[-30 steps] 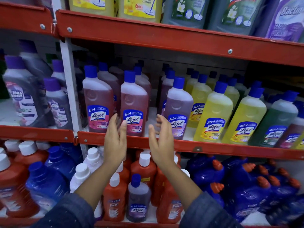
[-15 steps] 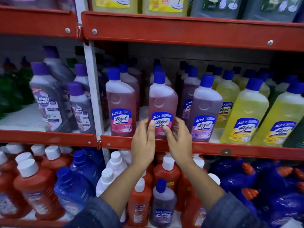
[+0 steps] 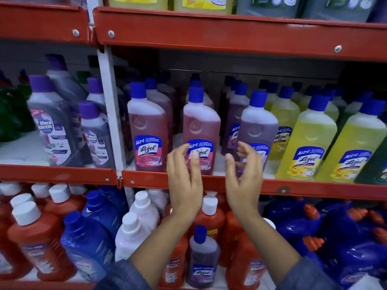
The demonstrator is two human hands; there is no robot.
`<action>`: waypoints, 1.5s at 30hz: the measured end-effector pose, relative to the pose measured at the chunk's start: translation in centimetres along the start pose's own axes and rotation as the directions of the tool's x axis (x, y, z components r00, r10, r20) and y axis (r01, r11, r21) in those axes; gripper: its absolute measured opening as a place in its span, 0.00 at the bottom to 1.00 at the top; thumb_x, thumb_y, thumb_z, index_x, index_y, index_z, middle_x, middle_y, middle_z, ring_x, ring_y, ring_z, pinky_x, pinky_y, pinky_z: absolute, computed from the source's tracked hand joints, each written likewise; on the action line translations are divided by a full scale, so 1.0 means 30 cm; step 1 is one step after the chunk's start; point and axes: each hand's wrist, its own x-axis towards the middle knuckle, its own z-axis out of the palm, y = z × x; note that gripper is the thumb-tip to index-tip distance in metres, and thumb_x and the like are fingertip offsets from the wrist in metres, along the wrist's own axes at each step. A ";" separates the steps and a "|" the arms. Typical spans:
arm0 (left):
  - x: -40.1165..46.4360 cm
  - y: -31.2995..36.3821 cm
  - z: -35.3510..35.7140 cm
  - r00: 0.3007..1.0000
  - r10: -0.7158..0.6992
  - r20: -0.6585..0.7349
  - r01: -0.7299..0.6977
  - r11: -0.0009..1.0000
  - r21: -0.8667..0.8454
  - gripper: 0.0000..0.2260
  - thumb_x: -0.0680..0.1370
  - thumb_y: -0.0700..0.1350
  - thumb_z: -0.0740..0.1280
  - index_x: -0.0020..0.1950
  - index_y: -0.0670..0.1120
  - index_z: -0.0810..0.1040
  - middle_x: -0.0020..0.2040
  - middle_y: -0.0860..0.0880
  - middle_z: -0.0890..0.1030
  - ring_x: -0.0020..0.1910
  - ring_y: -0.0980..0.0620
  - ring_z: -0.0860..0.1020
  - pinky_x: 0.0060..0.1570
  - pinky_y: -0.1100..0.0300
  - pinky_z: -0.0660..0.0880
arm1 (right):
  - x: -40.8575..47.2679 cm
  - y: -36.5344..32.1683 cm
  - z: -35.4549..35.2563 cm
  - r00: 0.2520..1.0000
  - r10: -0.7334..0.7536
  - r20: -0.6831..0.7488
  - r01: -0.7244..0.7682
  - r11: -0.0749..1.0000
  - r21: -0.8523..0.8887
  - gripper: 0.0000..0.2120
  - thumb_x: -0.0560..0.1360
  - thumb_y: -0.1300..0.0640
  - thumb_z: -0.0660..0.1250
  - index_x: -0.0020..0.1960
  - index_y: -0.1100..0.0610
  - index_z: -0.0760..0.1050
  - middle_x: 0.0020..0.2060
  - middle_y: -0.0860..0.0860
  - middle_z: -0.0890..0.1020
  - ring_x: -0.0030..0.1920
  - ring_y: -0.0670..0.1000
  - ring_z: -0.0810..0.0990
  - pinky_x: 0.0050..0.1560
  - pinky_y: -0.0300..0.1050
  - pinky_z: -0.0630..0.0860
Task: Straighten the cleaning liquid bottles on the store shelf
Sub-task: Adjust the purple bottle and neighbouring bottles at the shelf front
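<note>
We see the red shelf (image 3: 209,183) carrying a front row of upright bottles. The pink bottle (image 3: 201,126) stands at its front edge, between two neighbours. Our left hand (image 3: 184,183) and right hand (image 3: 244,181) hover before it, each grip spread, holding nothing.

pink bottle (image 3: 201,126), blue cap (image 3: 196,94), red shelf (image 3: 314,188).

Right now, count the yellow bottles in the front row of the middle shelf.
2: one yellow bottle right of the purple bottle, another at its right. More stand behind, partly hidden.
</note>
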 end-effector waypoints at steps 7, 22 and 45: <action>-0.026 0.109 0.179 0.911 -0.096 0.402 0.147 0.984 -0.098 0.17 0.82 0.54 0.56 0.67 0.48 0.71 0.60 0.56 0.76 0.58 0.72 0.70 0.59 0.74 0.64 | 0.096 0.147 -0.142 0.986 0.163 -0.018 -0.164 0.985 -0.047 0.22 0.78 0.53 0.62 0.68 0.63 0.66 0.65 0.59 0.73 0.66 0.57 0.72 0.66 0.54 0.69; -0.071 0.123 0.255 0.944 -0.184 0.275 0.216 0.972 -0.091 0.34 0.75 0.68 0.49 0.72 0.48 0.68 0.69 0.49 0.74 0.69 0.55 0.70 0.70 0.49 0.66 | 0.133 0.208 -0.184 0.932 0.235 0.276 -0.258 0.965 0.049 0.17 0.76 0.48 0.67 0.59 0.57 0.71 0.55 0.55 0.81 0.55 0.51 0.82 0.51 0.43 0.81; -0.194 0.300 0.604 0.844 -0.258 0.470 0.361 0.921 -0.143 0.37 0.73 0.73 0.48 0.73 0.51 0.66 0.72 0.52 0.71 0.71 0.57 0.66 0.74 0.50 0.60 | 0.253 0.338 -0.487 0.904 0.409 0.121 -0.414 0.910 0.020 0.22 0.81 0.47 0.58 0.71 0.57 0.65 0.60 0.48 0.75 0.60 0.47 0.73 0.59 0.42 0.68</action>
